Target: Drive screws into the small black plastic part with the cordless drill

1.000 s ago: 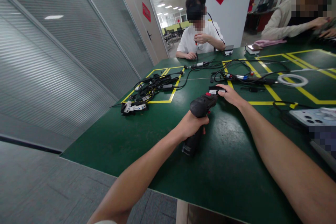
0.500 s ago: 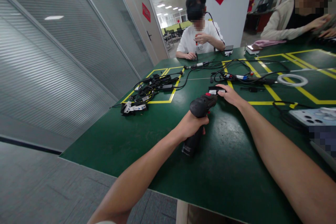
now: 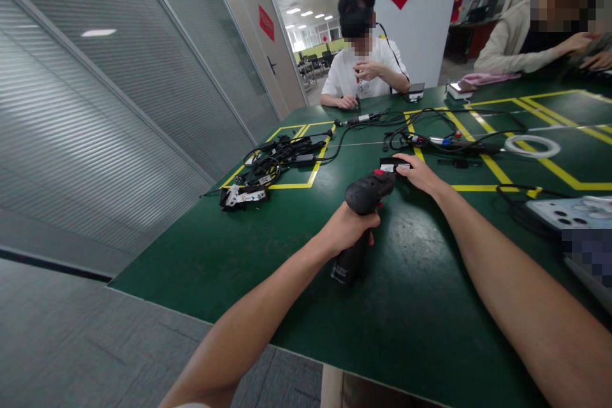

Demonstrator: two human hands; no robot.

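Note:
My left hand [image 3: 349, 227] grips the handle of a black cordless power tool [image 3: 364, 196] with a red switch, held over the green table [image 3: 239, 248]. The tool's nose points away from me toward a small black block with a white label [image 3: 393, 164]. My right hand [image 3: 419, 173] rests on that block at the tool's tip, fingers curled around it. Whether the tool's tip touches the block is hidden by my fingers.
A tangle of black cables and adapters [image 3: 272, 162] lies in a yellow-taped box at left. More cables [image 3: 440, 137] and a white ring [image 3: 533, 145] lie further back. A grey perforated panel [image 3: 568, 211] sits at right. Two other people sit at the far side.

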